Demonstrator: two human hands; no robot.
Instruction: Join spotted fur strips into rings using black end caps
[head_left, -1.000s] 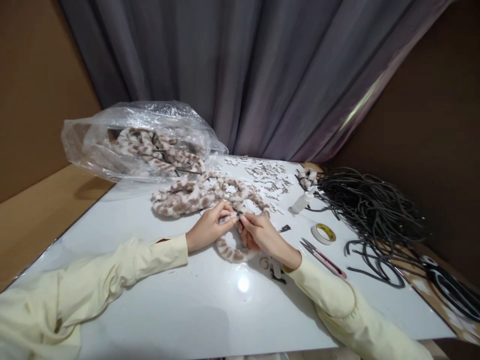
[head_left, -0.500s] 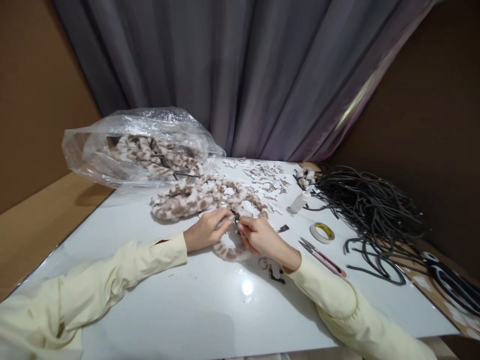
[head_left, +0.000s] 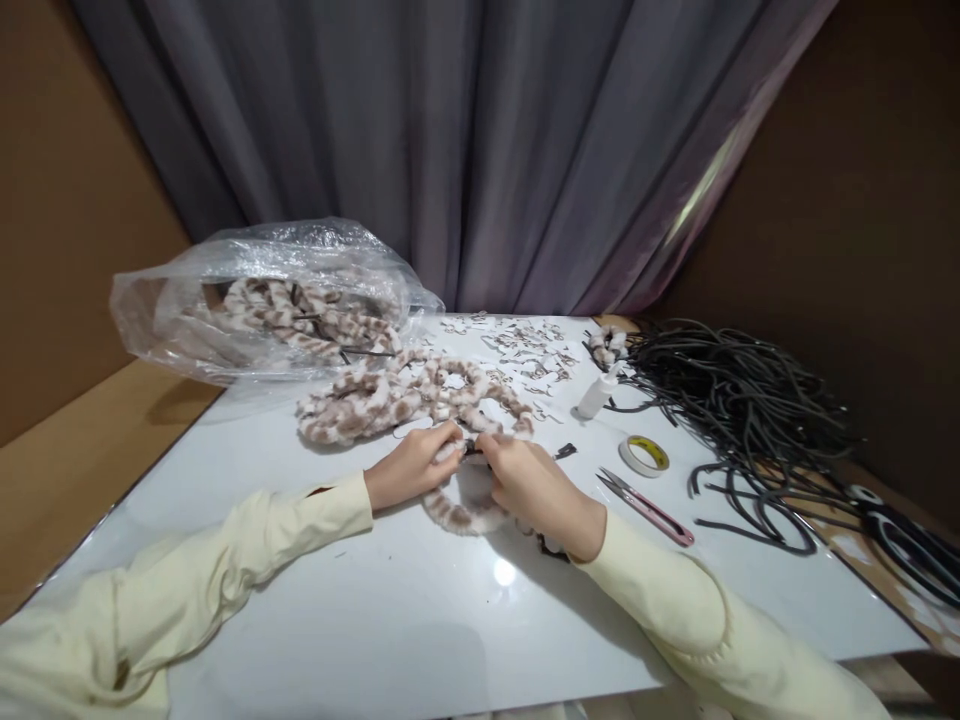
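My left hand (head_left: 415, 464) pinches one end of a fluffy white-and-brown cord (head_left: 456, 514), which curves in a loop below both hands. Just to its right, my right hand (head_left: 534, 484) is closed at a small dark piece (head_left: 471, 447) between the two hands; its fingertips are partly hidden. Behind the hands lies a heap of similar fluffy cords (head_left: 360, 402). A small black clip (head_left: 565, 451) rests right of my right hand.
A plastic bag (head_left: 187, 320) of fluffy cords stands back left. Metal pieces (head_left: 525, 350) are scattered at the back. Rightward are a white bottle (head_left: 598, 394), a tape roll (head_left: 643, 456), pink-handled snips (head_left: 649, 507), black cords (head_left: 735, 390) and black-handled scissors (head_left: 911, 555).
My right hand has turned so its back faces up more, and it has dropped slightly. The dark piece between the hands now lies more level. The view has shifted a little.
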